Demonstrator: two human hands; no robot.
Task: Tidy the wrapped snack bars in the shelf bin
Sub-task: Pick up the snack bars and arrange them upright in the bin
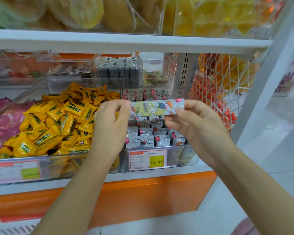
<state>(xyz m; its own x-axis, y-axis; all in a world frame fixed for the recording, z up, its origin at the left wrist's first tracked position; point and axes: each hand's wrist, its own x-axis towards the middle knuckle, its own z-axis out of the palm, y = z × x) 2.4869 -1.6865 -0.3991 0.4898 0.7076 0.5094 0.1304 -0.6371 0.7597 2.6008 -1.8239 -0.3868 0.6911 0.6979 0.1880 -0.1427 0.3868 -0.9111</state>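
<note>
A wrapped snack bar (155, 108), pale yellow with cartoon print, is held level above the clear shelf bin (176, 156). My left hand (112, 121) pinches its left end and my right hand (193, 121) pinches its right end. In the bin below, several grey-and-white wrapped bars (149, 134) stand upright in rows, their tops showing cloud and balloon prints. My hands hide part of the bin's middle rows.
A bin of yellow wrapped snacks (58, 122) sits to the left, pink packs (2, 122) beyond it. A price tag (147, 159) reading 15.80 fronts the bar bin. A white wire basket (219, 92) of orange packs hangs at right. The upper shelf (126, 43) overhangs.
</note>
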